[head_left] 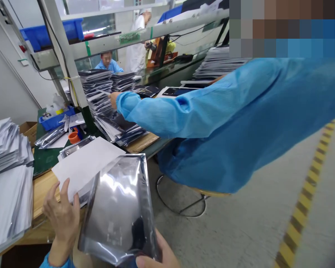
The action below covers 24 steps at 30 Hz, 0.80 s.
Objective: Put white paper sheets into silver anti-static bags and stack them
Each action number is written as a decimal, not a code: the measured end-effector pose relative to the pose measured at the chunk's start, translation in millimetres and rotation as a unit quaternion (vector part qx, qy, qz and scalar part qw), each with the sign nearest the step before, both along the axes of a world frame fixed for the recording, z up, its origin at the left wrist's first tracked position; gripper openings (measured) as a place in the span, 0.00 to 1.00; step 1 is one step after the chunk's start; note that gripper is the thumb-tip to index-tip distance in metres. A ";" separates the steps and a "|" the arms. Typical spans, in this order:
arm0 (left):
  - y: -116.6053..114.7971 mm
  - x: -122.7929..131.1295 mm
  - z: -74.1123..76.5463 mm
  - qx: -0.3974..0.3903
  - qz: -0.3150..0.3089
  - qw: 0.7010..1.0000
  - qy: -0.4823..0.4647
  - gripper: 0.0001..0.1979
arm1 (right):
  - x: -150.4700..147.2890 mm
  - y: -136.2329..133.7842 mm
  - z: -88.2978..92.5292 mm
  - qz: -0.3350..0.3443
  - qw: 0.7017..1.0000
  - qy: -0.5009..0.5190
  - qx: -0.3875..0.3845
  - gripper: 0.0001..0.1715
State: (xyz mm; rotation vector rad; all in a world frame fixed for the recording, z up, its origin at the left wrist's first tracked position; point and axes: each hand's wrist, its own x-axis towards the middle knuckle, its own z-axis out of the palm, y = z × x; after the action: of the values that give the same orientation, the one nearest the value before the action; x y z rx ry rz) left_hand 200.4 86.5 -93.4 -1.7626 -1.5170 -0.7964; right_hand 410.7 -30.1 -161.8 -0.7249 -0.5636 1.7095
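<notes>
Right hand — low at the frame edge, thumb clamped on the silver bag, held upright over the table edge. Left hand — fingers spread, gripping the white sheet. Beyond: co-worker's blue sleeve reaching to stacked bags.

Foil bag: shiny silver-grey, dark patch low down. Paper sheet: plain white. Co-worker's sleeve: light blue. Small bin: blue. Cup: orange. Bench mat: dark green. Floor stripe: yellow-black hatching.
</notes>
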 end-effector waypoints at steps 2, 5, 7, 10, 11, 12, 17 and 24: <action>3.2 -6.3 -1.0 -0.062 -0.007 0.997 -0.039 0.17 | -7.9 7.8 4.7 0.004 1.000 0.023 -0.002 0.45; 5.2 -18.9 -9.1 -0.134 -0.008 0.985 -0.110 0.18 | -15.2 16.0 9.6 -0.011 0.998 0.055 -0.013 0.47; 1.8 -27.9 -16.9 -0.166 0.024 0.975 -0.148 0.18 | -18.6 20.4 13.2 -0.038 0.997 0.069 -0.020 0.47; -9.4 -37.0 -25.3 -0.216 0.057 0.955 -0.197 0.16 | -24.0 26.6 18.6 -0.065 0.994 0.076 -0.034 0.44; -14.0 -38.2 -26.4 -0.240 0.058 0.944 -0.219 0.15 | -26.2 28.7 20.1 -0.066 0.994 0.080 -0.039 0.43; -18.8 -38.4 -26.7 -0.265 0.055 0.930 -0.248 0.15 | -28.5 30.8 21.5 -0.066 0.993 0.087 -0.043 0.42; -37.8 -33.8 -24.1 -0.279 -0.005 0.852 -0.442 0.14 | -39.1 39.6 25.7 -0.085 0.991 0.097 -0.045 0.37; -61.7 -14.4 -23.8 -0.184 -0.041 0.881 -0.433 0.13 | -52.2 43.3 14.1 -0.098 0.992 0.077 -0.035 0.35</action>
State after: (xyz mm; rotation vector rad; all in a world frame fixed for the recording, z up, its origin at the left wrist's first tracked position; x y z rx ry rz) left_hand 185.9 24.8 -117.2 -1.8338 -2.2947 -1.5645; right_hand 358.5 13.2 -147.7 -0.6687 -0.3155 1.5919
